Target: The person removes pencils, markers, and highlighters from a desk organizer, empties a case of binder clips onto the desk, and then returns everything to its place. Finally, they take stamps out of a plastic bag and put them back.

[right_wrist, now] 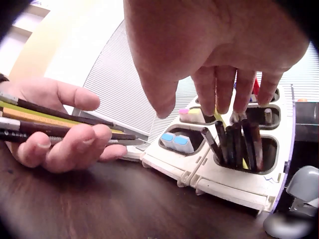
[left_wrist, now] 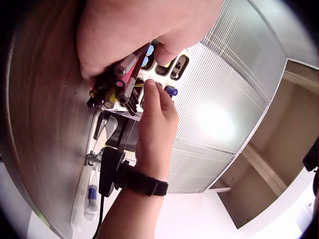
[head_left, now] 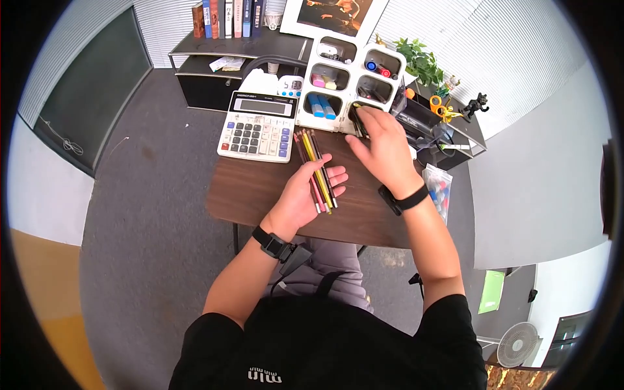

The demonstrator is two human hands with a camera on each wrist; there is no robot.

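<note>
My left hand grips a bundle of several pencils, dark, yellow and reddish, over the brown desk. In the right wrist view its fingers curl round the shafts. My right hand is above the front right compartment of a white desk organizer. Dark pens or pencils lean upright in that compartment, with the right fingertips close over their tops. Those fingers reach down fairly straight; I cannot tell whether they touch one. Two blue-and-white blocks lie in the compartment to the left.
A large calculator and a small digital clock are left of the organizer. On the right are a bag of colourful items, orange-handled scissors and a grey stapler-like object. Books stand on a black cabinet behind.
</note>
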